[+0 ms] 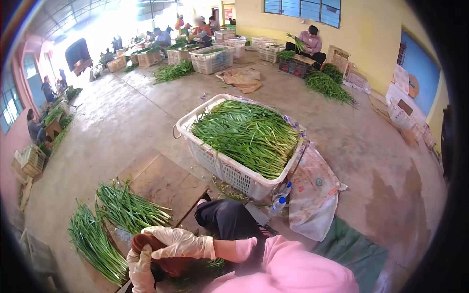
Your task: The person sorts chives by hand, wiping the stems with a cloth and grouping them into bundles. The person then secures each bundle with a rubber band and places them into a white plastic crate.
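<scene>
Right hand [181, 242] in thin pale glove, pink sleeve behind it, fingers curled down over top of dark red bundle [166, 263], closed on it. Left hand [140, 270] also gloved, just below, fingers pressed up against near side of same bundle; cannot tell whether clasped or only resting flat. Bundle low in frame, bottom left of centre, between both hands, partly hidden by them; soft-looking, cannot tell what exactly. Black trouser knee [227, 219] just right of hands. Under and left of hands, low wooden table [166, 183] with two loose bunches of long green stalks: nearer bunch [95, 241] at left edge, second bunch [129, 207] just beside it, both lying flat and fanned out. Past knee, white plastic crate [220, 168] on concrete floor, heaped with more green stalks [246, 134]. Clear plastic bottle [277, 205] leaning at crate's near corner. Printed sack [312, 195] spread on floor right of crate, green cloth [351, 249] touching its lower edge. Far back by yellow wall, seated person in pink top [309, 43] with stalks in hand, pile of greens [327, 85] beside. More crates [212, 58] and more people well apart along back and left side.
</scene>
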Action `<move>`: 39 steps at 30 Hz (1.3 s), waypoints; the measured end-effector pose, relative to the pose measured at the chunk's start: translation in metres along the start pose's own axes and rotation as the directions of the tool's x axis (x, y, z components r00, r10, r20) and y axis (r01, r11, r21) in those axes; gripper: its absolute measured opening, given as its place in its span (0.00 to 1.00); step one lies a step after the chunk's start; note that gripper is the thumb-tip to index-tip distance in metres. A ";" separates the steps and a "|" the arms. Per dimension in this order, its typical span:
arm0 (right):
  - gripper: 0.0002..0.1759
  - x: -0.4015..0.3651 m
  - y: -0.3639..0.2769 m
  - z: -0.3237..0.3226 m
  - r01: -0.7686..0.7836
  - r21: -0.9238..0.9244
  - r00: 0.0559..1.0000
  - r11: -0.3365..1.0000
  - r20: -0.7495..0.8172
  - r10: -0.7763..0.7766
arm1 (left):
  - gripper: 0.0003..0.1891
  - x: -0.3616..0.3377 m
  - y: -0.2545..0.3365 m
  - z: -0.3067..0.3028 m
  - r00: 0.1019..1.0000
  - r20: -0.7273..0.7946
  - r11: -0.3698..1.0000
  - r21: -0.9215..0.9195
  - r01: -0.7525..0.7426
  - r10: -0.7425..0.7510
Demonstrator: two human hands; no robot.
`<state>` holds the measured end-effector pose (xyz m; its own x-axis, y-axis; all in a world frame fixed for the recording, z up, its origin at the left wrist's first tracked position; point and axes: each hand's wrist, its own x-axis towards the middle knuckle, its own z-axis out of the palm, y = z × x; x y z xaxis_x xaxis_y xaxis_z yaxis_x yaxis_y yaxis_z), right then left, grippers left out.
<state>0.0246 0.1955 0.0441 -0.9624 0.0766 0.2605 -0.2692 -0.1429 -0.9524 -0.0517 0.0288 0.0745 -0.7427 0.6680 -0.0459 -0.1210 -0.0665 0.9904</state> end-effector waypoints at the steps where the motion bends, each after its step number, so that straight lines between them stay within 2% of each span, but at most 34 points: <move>1: 0.41 -0.003 0.003 0.003 -0.029 0.037 1.000 0.999 0.009 0.029 | 0.14 0.001 -0.003 0.000 1.000 -0.027 0.999 -0.033 -0.012 0.011; 3: 0.46 -0.008 0.012 0.011 -0.053 0.120 0.998 0.991 0.027 0.050 | 0.13 0.000 -0.001 0.003 0.995 -0.093 0.998 -0.060 -0.030 0.025; 5: 0.49 -0.008 0.015 0.015 -0.038 0.209 0.999 0.977 0.043 0.030 | 0.13 0.000 -0.002 0.002 0.996 -0.081 0.997 -0.066 -0.050 0.045; 8: 0.50 -0.012 0.004 0.012 -0.231 0.132 0.972 0.964 0.083 0.221 | 0.14 -0.004 -0.004 -0.001 0.992 -0.094 0.996 -0.035 -0.084 0.081; 9: 0.48 -0.011 0.019 0.016 -0.184 0.239 0.982 0.953 0.088 0.167 | 0.14 -0.003 -0.009 -0.006 0.990 -0.099 0.995 -0.024 -0.099 0.096; 12: 0.46 -0.014 0.040 0.021 -0.155 0.286 0.986 0.946 0.104 0.130 | 0.14 -0.005 -0.014 -0.009 0.984 -0.142 0.994 -0.009 -0.109 0.107; 13: 0.44 -0.014 0.046 0.026 -0.127 0.431 0.988 0.893 0.137 0.074 | 0.14 -0.005 -0.013 -0.008 0.983 -0.152 0.994 -0.006 -0.109 0.107; 16: 0.44 -0.013 0.054 0.022 -0.083 0.301 0.993 0.950 0.102 0.054 | 0.13 -0.011 -0.008 -0.004 0.979 -0.182 0.995 -0.028 -0.098 0.092; 17: 0.45 -0.014 0.053 0.018 -0.021 0.100 0.998 0.995 0.066 0.014 | 0.14 -0.012 -0.012 -0.010 0.979 -0.191 0.997 -0.022 -0.075 0.070; 20: 0.47 -0.009 0.051 0.011 0.186 -0.182 0.982 0.966 -0.006 -0.190 | 0.15 -0.006 -0.036 -0.035 0.980 -0.200 1.000 0.002 -0.021 0.021; 21: 0.47 -0.010 0.038 0.014 0.064 0.350 0.993 0.934 0.073 -0.095 | 0.16 -0.004 -0.046 -0.042 0.980 -0.198 1.000 0.015 -0.003 0.006; 22: 0.47 -0.010 0.022 0.016 0.064 0.463 0.989 0.884 0.089 -0.119 | 0.17 -0.004 -0.051 -0.046 0.980 -0.197 1.000 0.028 0.015 -0.009; 23: 0.45 -0.009 0.016 0.016 0.029 0.490 0.991 0.871 0.100 -0.089 | 0.19 -0.003 -0.046 -0.037 0.978 -0.208 0.996 0.081 0.040 -0.022; 24: 0.44 -0.008 0.013 0.015 -0.004 0.515 0.992 0.857 0.110 -0.061 | 0.19 -0.002 -0.045 -0.029 0.981 -0.192 0.998 0.061 0.027 -0.015; 25: 0.43 -0.005 0.013 0.013 0.091 0.241 0.992 0.966 0.063 -0.109 | 0.19 -0.004 -0.045 -0.021 0.984 -0.178 0.999 0.039 0.018 -0.011; 26: 0.42 -0.003 0.014 0.011 0.169 -0.058 0.985 0.984 0.034 -0.167 | 0.19 -0.005 -0.046 -0.018 0.986 -0.166 1.000 0.016 0.010 -0.007; 27: 0.42 -0.001 0.015 0.009 0.223 -0.353 0.973 0.909 0.022 -0.230 | 0.20 -0.003 -0.056 -0.023 0.997 -0.081 0.997 -0.080 0.012 -0.019; 30: 0.39 -0.005 0.004 0.014 0.189 -0.265 0.981 0.945 0.000 -0.196 | 0.22 -0.001 -0.066 -0.007 0.998 0.033 0.971 -0.237 -0.041 0.050; 31: 0.42 -0.006 0.002 0.012 0.192 -0.295 0.980 0.936 0.006 -0.199 | 0.25 0.003 -0.070 -0.008 0.999 0.035 0.945 -0.327 0.001 0.011; 34: 0.46 -0.009 0.010 0.007 0.146 -0.451 0.987 0.881 0.009 -0.159 | 0.27 0.005 -0.045 -0.002 0.986 0.155 0.958 -0.267 0.100 -0.060; 35: 0.48 -0.010 0.014 0.004 0.140 -0.460 0.989 0.877 0.034 -0.141 | 0.26 0.002 -0.036 0.005 0.985 0.164 0.944 -0.316 0.099 -0.049; 36: 0.47 -0.010 0.017 0.001 0.172 -0.476 0.983 0.863 0.031 -0.179 | 0.23 0.008 -0.039 0.001 0.976 0.201 0.956 -0.258 0.140 -0.088; 38: 0.43 -0.015 0.013 -0.007 0.065 -0.321 0.998 0.945 0.009 -0.066 | 0.20 0.016 -0.036 -0.016 0.927 0.257 0.937 -0.147 0.317 -0.273; 39: 0.38 -0.018 0.022 -0.006 0.040 -0.132 0.998 0.990 -0.041 -0.046 | 0.23 0.017 -0.031 -0.019 0.930 0.262 0.953 -0.091 0.288 -0.256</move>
<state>0.0359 0.1964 0.0172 -0.9466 0.1239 0.2976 -0.3009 -0.0084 -0.9536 -0.0728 0.0285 0.0408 -0.4876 0.8327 -0.2622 -0.3888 0.0618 0.9192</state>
